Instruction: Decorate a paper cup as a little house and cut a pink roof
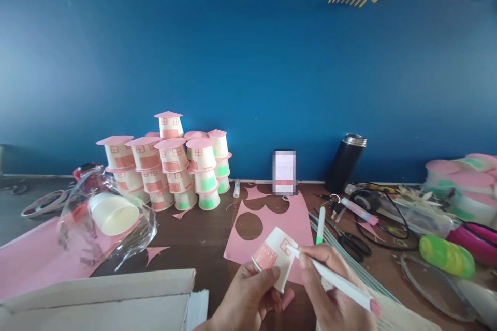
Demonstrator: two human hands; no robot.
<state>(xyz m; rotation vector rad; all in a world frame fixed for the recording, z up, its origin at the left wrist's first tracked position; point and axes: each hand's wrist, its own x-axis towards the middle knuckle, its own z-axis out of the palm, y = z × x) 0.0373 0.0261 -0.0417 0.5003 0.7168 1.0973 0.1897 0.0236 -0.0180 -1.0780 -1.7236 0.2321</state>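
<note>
- Cup (276, 258) of white paper, marked with pink drawing, is held tilted by the closed fingers of the left hand (246, 295), above the near part of the pink sheet (298, 222).
- A white marker (341, 282) is gripped by the right hand (330, 297), its tip brought to the window outline on the cup.
- A small pink piece (287, 300) is seen beside the left fingers; whether it is gripped cannot be told.
- Round holes are cut in the sheet, and a green-tipped marker (320, 225) is placed by its right edge.
- Black-handled scissors (353, 245) are laid to the right of the sheet.
- A pixelated upright rectangle (284, 172) is seen at the sheet's far edge, and a black bottle (345, 163) is tilted beyond, to its right.
- Left of the sheet, pink-topped cups (174, 165) are stacked; farther left, white cups (116, 216) are wrapped in clear plastic (73, 230).
</note>
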